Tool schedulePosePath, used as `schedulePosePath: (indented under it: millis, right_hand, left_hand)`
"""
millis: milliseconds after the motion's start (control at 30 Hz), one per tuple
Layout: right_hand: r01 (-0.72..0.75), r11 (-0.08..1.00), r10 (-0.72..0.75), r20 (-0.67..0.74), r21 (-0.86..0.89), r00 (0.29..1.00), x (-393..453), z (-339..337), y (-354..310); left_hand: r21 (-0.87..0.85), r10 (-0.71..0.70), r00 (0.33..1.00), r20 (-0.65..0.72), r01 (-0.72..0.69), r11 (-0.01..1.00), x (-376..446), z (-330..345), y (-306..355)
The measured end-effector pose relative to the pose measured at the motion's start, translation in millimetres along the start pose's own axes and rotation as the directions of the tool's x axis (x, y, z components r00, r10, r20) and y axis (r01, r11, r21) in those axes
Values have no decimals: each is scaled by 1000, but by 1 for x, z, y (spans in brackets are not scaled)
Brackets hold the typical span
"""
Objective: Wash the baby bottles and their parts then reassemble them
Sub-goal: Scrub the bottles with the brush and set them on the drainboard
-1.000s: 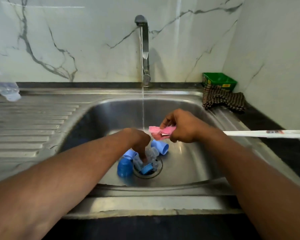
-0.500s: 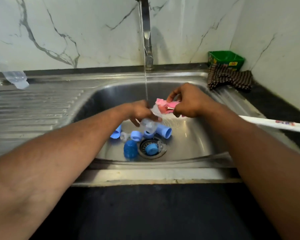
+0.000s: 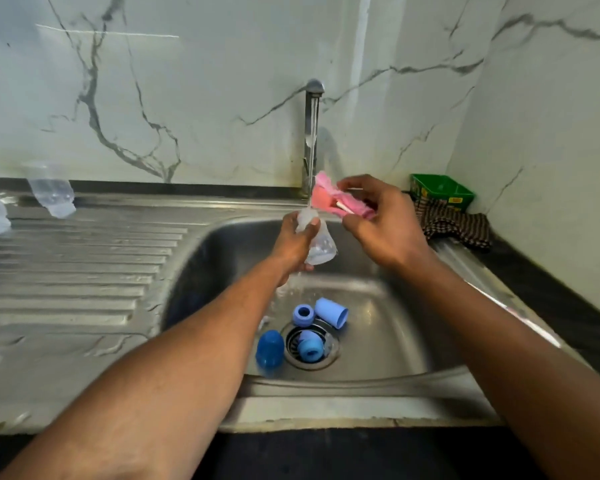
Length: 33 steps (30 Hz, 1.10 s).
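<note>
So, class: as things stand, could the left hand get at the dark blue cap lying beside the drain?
Probably not yet. The way down to the dark blue cap looks clear, but the left hand grips a clear teat under the water.

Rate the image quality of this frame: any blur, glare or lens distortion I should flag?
Head view: wide-angle bending curves the sink front rim; the two clear bottles on the drainboard look smeared and soft; bright streaks glare off the steel along the right edge; the clear teat in the left hand is hard to outline against the running water.
</note>
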State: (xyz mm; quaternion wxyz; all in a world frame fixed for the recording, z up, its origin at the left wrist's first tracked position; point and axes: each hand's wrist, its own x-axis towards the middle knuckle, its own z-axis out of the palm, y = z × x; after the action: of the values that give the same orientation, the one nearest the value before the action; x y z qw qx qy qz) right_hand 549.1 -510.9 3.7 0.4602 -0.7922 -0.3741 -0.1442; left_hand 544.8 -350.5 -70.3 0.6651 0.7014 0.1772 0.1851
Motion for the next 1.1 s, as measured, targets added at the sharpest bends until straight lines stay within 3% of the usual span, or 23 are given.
schedulePosePath:
  millis: [167, 333, 533, 633, 767, 1000, 1100]
  right_hand:
    - [63, 998, -62, -127, 11, 990, 21, 15, -2]
    - [152, 985, -160, -115, -82, 980, 22, 32, 3]
    - [428, 897, -442, -247, -109, 863, 22, 48, -18]
    - [383, 924, -366, -315, -8, 876, 22, 52, -16]
    - [165, 985, -138, -325, 57, 936, 13, 52, 18]
    - [-53, 991, 81, -231, 123, 970, 10, 52, 53]
    - [-98, 984, 126, -190, 148, 974, 8, 54, 50]
  left_hand:
    - [-180, -62, 996, -69, 48, 983, 7, 1, 2]
    - [-410, -129, 983, -133, 64, 910, 12, 4, 17]
    - [-541, -261, 965, 24, 232, 808, 20, -1, 10]
    - [-581, -270, 960, 71, 260, 771, 21, -5, 14]
    - [-619, -252, 961, 114, 267, 739, 15, -1, 19]
    - [-511, -210, 970, 126, 245, 824, 19, -1, 15]
    - [-405, -137, 990, 40, 142, 903, 15, -1, 18]
